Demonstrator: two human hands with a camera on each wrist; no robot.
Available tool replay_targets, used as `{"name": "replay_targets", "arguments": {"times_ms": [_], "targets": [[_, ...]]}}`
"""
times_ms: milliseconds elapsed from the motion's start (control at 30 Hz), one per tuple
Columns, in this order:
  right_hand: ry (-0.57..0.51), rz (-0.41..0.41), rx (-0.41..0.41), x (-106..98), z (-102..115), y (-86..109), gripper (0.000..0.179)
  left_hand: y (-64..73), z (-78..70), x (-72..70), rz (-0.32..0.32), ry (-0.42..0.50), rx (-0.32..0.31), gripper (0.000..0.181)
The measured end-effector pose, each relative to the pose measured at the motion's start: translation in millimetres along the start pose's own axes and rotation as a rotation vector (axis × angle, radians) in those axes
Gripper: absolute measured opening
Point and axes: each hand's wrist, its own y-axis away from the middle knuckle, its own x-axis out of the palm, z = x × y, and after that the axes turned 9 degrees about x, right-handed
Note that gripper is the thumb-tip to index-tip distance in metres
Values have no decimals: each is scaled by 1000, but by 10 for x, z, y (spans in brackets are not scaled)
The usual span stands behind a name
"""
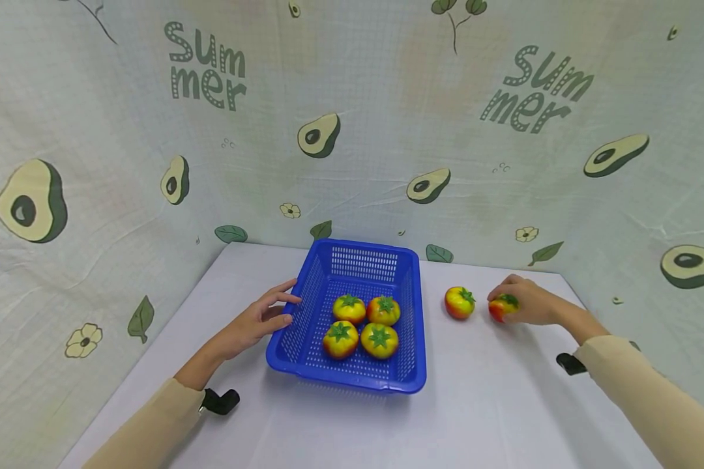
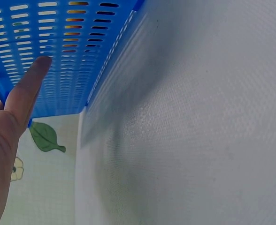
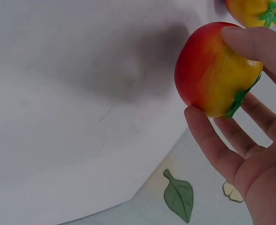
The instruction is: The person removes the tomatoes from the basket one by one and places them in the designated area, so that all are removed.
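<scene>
At the table (image 1: 469, 404), right fingers (image 3: 214, 143) round the rightmost fruit (image 3: 206, 70), left fingers (image 1: 281, 298) apart against the blue basket (image 1: 413, 306)

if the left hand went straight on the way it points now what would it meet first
Most likely the side of the blue basket, right at the left hand. In the left wrist view a fingertip lies over its slotted wall; they may be touching, but depth is hard to judge.

Soft, even light; diffuse shadows; wrist views dimmer, perhaps hazy.
</scene>
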Motion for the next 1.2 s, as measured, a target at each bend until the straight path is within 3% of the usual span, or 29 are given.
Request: {"name": "replay_targets", "arguments": {"times_ms": [633,1200], "targets": [[8,17,35,49,52,20,40,-1,-33,13,-2,9,-8,45],[28,-5,5,68,63,0,41,2,-14,4,-1,3,-7,44]]}}
